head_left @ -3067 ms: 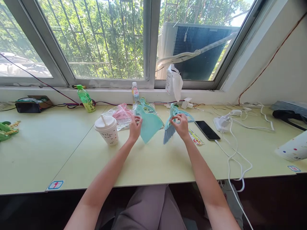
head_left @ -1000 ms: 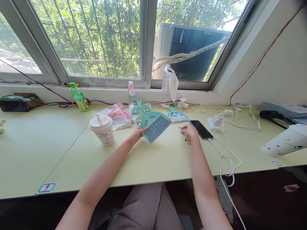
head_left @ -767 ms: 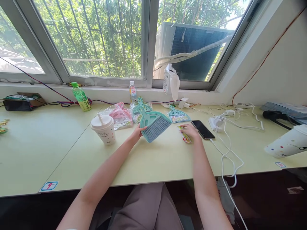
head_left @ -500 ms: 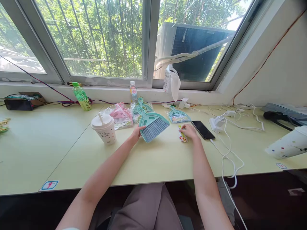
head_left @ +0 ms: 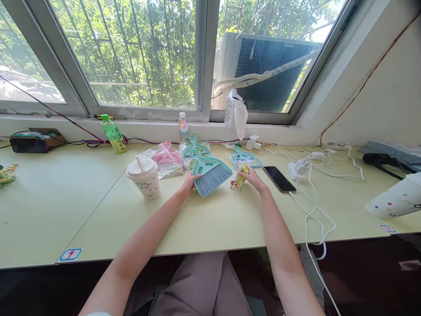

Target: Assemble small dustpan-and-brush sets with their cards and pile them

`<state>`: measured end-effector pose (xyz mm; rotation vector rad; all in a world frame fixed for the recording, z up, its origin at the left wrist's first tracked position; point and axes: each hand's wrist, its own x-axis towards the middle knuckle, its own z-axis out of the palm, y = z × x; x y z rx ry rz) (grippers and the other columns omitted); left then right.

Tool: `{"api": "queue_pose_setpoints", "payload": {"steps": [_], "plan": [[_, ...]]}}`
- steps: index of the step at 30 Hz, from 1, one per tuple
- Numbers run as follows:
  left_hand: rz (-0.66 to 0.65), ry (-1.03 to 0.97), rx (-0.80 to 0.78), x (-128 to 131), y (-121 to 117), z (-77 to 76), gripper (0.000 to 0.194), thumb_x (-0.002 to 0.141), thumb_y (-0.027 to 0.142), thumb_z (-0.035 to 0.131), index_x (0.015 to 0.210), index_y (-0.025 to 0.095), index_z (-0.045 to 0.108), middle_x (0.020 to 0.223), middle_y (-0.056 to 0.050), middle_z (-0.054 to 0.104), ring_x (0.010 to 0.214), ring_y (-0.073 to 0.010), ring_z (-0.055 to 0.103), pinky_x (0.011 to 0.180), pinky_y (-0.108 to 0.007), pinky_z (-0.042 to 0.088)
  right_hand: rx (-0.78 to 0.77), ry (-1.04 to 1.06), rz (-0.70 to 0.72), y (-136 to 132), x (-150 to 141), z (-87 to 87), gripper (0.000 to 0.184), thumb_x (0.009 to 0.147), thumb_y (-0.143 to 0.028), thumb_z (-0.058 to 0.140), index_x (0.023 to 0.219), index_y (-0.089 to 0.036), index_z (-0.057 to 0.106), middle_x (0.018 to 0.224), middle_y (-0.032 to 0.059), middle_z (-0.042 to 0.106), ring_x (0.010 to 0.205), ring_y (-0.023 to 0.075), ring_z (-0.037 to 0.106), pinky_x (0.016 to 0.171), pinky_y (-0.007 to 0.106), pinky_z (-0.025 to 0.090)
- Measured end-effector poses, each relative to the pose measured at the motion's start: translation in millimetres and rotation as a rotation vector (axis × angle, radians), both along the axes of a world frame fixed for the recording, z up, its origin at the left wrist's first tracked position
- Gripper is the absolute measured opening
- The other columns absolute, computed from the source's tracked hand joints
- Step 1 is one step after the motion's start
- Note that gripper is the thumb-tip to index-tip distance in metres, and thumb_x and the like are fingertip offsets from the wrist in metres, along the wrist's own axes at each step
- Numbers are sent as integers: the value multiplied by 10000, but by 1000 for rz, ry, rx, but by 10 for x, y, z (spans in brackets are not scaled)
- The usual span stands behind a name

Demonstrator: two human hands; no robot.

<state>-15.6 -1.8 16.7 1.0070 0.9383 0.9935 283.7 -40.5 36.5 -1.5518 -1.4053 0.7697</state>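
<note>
Now, watching remotely, I see the right hand (head_left: 252,176) pinch a flat, glossy yellow-and-red printed strip (head_left: 237,183), tilted up just left of that grip; half a second ago it lay farther right. Beyond it, the left hand (head_left: 188,182) stays clamped on a mint-green plastic dustpan-and-brush set with grey bristles (head_left: 212,179). I judge the work now engages both pieces.
</note>
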Motion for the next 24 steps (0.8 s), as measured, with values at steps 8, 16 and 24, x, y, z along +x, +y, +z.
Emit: {"api": "queue_pose_setpoints", "payload": {"steps": [8, 16, 24], "plan": [[-45, 42, 29, 84, 35, -165, 473, 710, 359, 727, 1108, 251, 495, 1083, -52, 633, 987, -220, 641, 814, -343, 534, 299, 551, 33, -116, -970, 104, 337, 711, -504, 672, 845, -251, 494, 749, -25, 577, 653, 134, 558, 582, 246, 454], [-101, 188, 61, 71, -79, -77, 716, 680, 475, 756, 1212, 218, 354, 1092, -105, 611, 870, -235, 659, 665, -343, 552, 80, 114, -211, 75, -1199, -394, 347, 692, -515, 631, 835, -248, 462, 833, 34, 596, 699, 204, 581, 571, 329, 506], [6, 43, 221, 116, -209, 142, 712, 693, 332, 742, 1259, 246, 318, 1171, -92, 584, 963, -263, 642, 710, -373, 557, 356, 364, -408, 11, -1229, -301, 755, 681, -514, 701, 1293, -275, 328, 1440, 112, 360, 1252, 213, 447, 994, 357, 449]]}}
